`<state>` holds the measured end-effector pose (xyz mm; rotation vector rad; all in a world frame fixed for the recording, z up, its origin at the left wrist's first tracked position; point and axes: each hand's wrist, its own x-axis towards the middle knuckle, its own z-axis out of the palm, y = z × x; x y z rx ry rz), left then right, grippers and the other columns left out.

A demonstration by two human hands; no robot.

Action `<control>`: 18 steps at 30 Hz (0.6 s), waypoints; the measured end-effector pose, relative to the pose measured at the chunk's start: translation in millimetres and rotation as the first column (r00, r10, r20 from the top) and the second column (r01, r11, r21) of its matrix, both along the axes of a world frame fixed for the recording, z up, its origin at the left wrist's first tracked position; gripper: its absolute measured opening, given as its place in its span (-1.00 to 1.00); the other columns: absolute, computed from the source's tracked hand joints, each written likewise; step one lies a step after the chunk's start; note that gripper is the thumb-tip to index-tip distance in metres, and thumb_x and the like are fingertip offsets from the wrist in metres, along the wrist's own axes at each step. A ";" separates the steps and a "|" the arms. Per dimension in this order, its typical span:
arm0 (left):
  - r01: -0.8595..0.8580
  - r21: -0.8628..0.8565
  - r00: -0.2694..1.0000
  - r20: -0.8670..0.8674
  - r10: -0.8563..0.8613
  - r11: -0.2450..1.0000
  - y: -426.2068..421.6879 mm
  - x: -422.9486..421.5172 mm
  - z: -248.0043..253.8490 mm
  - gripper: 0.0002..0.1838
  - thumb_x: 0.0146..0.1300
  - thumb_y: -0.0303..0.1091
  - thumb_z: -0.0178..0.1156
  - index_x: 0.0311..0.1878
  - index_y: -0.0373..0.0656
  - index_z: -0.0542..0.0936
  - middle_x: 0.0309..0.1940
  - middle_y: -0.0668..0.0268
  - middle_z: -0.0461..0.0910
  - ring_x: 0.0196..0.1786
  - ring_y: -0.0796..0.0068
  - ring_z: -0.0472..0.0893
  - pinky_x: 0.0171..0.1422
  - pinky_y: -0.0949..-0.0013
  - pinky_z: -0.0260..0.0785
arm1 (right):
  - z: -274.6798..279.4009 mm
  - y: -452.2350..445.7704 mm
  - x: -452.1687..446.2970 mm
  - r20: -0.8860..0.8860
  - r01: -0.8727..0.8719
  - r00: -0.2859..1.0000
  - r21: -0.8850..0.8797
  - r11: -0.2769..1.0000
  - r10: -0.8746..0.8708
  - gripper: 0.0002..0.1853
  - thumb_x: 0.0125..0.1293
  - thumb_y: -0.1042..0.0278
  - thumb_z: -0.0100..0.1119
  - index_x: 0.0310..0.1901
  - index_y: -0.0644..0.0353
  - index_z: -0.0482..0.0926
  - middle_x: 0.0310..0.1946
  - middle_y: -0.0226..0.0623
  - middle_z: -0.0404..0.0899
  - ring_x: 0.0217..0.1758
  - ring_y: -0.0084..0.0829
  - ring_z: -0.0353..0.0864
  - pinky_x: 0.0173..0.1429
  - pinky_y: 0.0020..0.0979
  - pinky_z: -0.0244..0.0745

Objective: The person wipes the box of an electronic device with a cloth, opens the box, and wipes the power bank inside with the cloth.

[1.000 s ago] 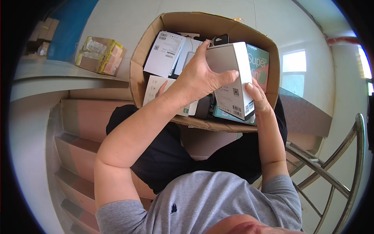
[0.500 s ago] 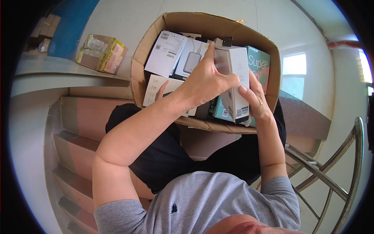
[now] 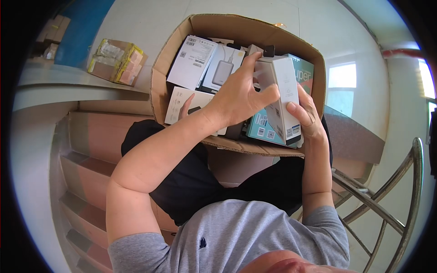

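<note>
Upright and tilted, a white carton (image 3: 287, 98) stands inside a large cardboard box (image 3: 175, 52). My right hand (image 3: 307, 113) grips the carton from its right side, thumb on the white face and the other fingers mostly hidden behind. At the carton's left side is my left hand (image 3: 241, 93), its thumb and index finger spread apart against that side; its remaining fingers are hidden. Beneath the carton lies a teal box (image 3: 264, 125) with labels. A teal box with "Super" lettering (image 3: 302, 68) stands behind my right hand. Left of my left hand sits a white power bank box (image 3: 223, 68).
More white boxes (image 3: 192, 61) fill the left of the cardboard box, one with a printed hand picture (image 3: 175, 107). A taped carton (image 3: 118, 63) stands on the ledge. Pink steps (image 3: 91, 132) descend at left. A metal railing (image 3: 412, 182) rises at right.
The white carton has shifted right along with my right hand, covering more of the "Super" box. My left index finger has moved slightly right, its thumb staying nearly in place.
</note>
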<state>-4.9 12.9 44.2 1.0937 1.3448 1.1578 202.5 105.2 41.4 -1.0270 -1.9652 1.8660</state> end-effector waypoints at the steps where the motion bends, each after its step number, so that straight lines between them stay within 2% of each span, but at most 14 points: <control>1: 0.003 -0.007 1.000 -0.018 -0.004 1.000 1.3 -0.2 -0.4 0.01 0.28 0.11 0.20 0.63 -0.21 0.01 0.39 -0.22 0.28 0.38 -0.11 0.46 0.37 -0.01 0.45 | 1.7 0.1 0.8 0.017 -0.010 1.000 0.012 1.000 0.010 -0.03 0.13 -0.16 0.27 0.58 0.08 0.32 0.44 -0.01 0.41 0.49 0.14 0.29 0.38 0.19 0.21; 7: 0.034 -0.024 0.999 0.008 -0.034 0.999 6.4 0.8 2.8 0.00 0.28 0.09 0.20 0.62 -0.25 0.02 0.37 -0.19 0.33 0.35 -0.12 0.49 0.35 0.03 0.48 | 4.6 -0.9 1.6 0.031 0.071 0.997 0.005 0.997 -0.071 0.04 0.01 -0.23 0.31 0.50 0.22 0.35 0.25 0.04 0.48 0.32 0.07 0.38 0.26 0.10 0.19; 11: 0.016 0.023 1.000 0.025 -0.017 1.000 5.9 8.3 -0.5 -0.02 0.27 -0.01 0.24 0.60 -0.31 0.04 0.36 -0.18 0.36 0.34 -0.13 0.51 0.35 0.07 0.48 | -0.2 0.6 4.0 0.039 0.029 0.999 0.074 0.997 -0.032 0.09 -0.01 -0.21 0.36 0.59 0.06 0.28 0.42 0.02 0.45 0.47 0.16 0.35 0.40 0.26 0.24; 16: -0.032 0.206 0.996 -0.076 0.049 0.978 -0.1 14.1 -6.2 0.00 0.24 -0.11 0.31 0.60 -0.34 0.04 0.38 -0.20 0.33 0.41 -0.11 0.45 0.38 0.04 0.48 | -4.8 4.0 -12.6 -0.067 0.055 0.997 0.212 0.976 -0.041 0.18 -0.11 -0.22 0.43 0.59 0.10 0.27 0.45 0.01 0.43 0.50 0.15 0.33 0.45 0.28 0.23; 18: -0.038 0.217 0.999 -0.024 0.044 0.975 -2.8 11.4 -3.8 0.01 0.24 -0.11 0.33 0.61 -0.34 0.04 0.39 -0.20 0.32 0.44 -0.10 0.43 0.39 0.02 0.47 | -5.4 4.6 -15.6 -0.123 0.075 0.991 0.192 0.978 -0.051 0.20 -0.14 -0.22 0.45 0.59 0.12 0.27 0.45 0.00 0.43 0.51 0.14 0.34 0.46 0.27 0.24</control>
